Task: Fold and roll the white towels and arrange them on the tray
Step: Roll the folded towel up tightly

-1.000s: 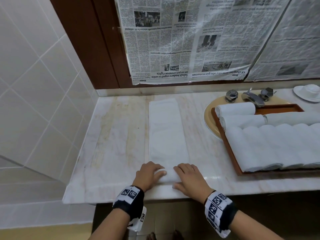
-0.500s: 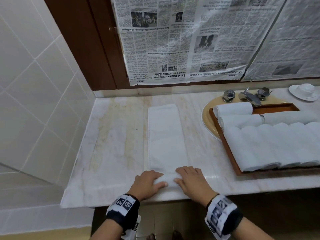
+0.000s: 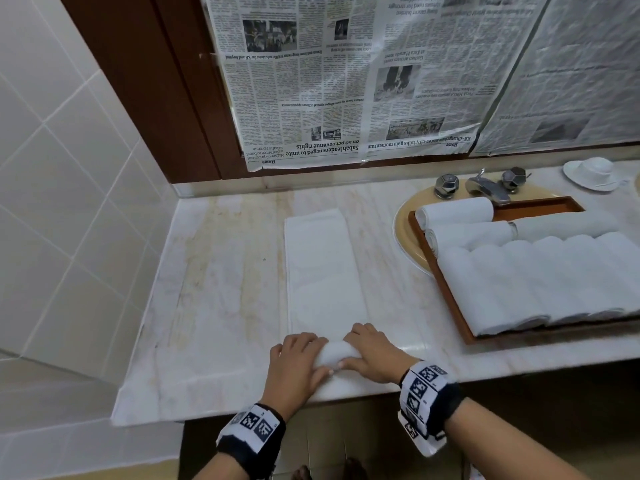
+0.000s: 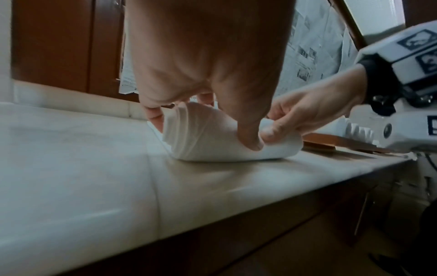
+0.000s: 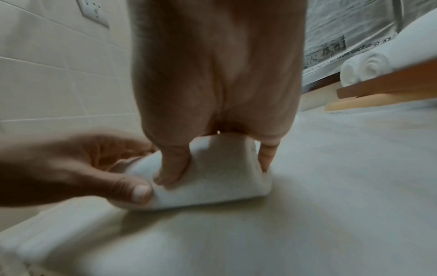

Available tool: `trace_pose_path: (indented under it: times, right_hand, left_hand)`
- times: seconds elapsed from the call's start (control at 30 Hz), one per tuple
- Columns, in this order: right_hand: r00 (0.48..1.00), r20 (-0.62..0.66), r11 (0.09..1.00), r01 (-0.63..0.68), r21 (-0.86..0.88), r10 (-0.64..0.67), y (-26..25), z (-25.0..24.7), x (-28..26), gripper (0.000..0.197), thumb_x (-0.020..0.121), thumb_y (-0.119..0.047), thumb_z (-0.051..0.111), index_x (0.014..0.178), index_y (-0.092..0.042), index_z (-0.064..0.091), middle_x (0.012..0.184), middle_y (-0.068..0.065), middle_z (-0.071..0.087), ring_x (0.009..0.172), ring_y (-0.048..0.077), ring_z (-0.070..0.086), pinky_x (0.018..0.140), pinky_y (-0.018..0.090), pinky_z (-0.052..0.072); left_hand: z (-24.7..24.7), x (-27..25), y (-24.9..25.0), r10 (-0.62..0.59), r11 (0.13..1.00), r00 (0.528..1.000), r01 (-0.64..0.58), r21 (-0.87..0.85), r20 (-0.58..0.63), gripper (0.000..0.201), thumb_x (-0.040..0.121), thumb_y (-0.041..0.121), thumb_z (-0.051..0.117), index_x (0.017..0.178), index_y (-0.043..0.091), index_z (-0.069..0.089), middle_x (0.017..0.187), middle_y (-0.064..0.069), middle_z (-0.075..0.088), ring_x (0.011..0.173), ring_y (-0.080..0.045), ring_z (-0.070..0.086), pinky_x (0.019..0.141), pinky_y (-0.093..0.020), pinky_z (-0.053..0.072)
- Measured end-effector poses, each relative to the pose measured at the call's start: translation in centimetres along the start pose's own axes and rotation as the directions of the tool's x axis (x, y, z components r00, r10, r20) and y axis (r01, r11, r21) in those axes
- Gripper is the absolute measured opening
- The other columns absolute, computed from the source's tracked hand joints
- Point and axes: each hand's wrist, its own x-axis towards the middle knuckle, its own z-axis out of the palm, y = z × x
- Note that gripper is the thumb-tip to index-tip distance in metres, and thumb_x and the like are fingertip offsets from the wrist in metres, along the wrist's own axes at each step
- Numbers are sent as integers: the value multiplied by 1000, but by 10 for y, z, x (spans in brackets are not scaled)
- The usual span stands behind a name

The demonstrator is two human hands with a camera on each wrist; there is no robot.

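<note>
A white towel (image 3: 322, 271) folded into a long strip lies on the marble counter, running away from me. Its near end is wound into a short thick roll (image 3: 334, 353) (image 4: 212, 138) (image 5: 210, 179). My left hand (image 3: 298, 362) (image 4: 212, 104) grips the roll's left part, thumb in front and fingers curled over the back. My right hand (image 3: 374, 355) (image 5: 212, 149) grips the right part the same way. To the right, a wooden tray (image 3: 450, 296) holds several rolled white towels (image 3: 540, 282).
The tray rests over a tan basin (image 3: 405, 233) with a chrome tap (image 3: 485, 187). A white cup and saucer (image 3: 594, 173) stands at the far right. Newspaper (image 3: 346, 81) covers the wall behind. A tiled wall (image 3: 69, 202) borders the counter's left side.
Both hands have turned the towel's near end over itself, so the roll is thicker and sits a little farther from the counter's front edge. The flat strip is shorter.
</note>
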Motion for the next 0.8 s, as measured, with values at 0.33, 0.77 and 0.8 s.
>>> trace_pose_path:
  times: [0.33, 0.77, 0.8]
  right_hand:
    - [961, -263, 954, 4, -300, -86, -9, 32, -6, 60, 74, -56, 62, 116, -13, 63, 107, 4, 62, 95, 25, 63, 84, 40, 54]
    - [986, -161, 991, -59, -122, 39, -6, 5, -3, 58, 99, -53, 36, 144, -18, 42, 137, 3, 51, 122, 26, 51, 102, 42, 39]
    - [973, -230, 978, -55, -201, 7, -9, 10, -7, 59, 95, -54, 35, 138, -17, 48, 128, 3, 56, 112, 27, 57, 95, 43, 45]
  left_hand:
    - [-21, 29, -7, -148, 968, 926, 208, -141, 348, 69, 85, 78, 34, 145, 44, 38, 140, 10, 48, 129, -17, 42, 104, -45, 35]
    - [-31, 28, 8, -239, 969, 928, 212, 123, 286, 68, 84, 70, 55, 139, 31, 45, 134, 5, 46, 123, -21, 42, 97, -40, 33]
    - [-31, 29, 8, -260, 965, 919, 237, 113, 296, 73, 81, 72, 57, 139, 30, 45, 134, 4, 46, 122, -22, 43, 97, -39, 34]
